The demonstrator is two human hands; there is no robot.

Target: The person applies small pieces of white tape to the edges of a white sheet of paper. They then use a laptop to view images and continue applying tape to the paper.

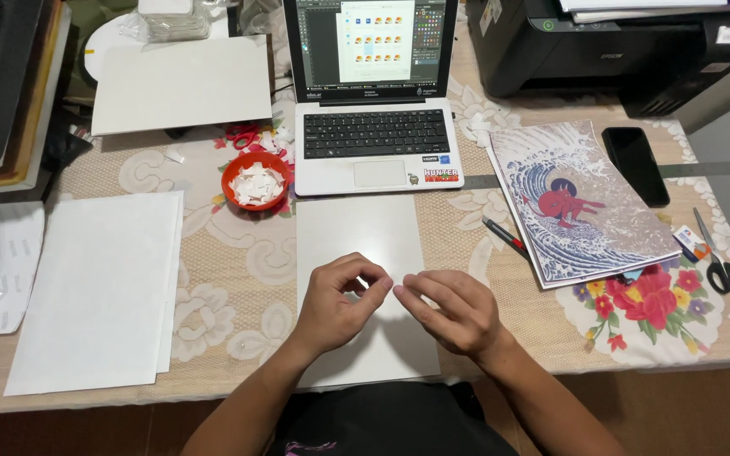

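Note:
My left hand (337,301) and my right hand (454,310) rest close together on a white sheet (358,230) that lies on the table in front of the laptop (373,93). The thumb and forefinger tips of both hands nearly meet above the sheet. Anything pinched between them is too small to make out. A red bowl (254,180) filled with small white paper pieces stands to the upper left of the sheet.
A stack of white sheets (99,287) lies at the left. An illustrated wave print (580,198), a black phone (635,165), scissors (720,262) and a metal ruler (711,169) lie at the right. A black printer (618,42) stands at the back right, and a pen (504,236) lies beside the print.

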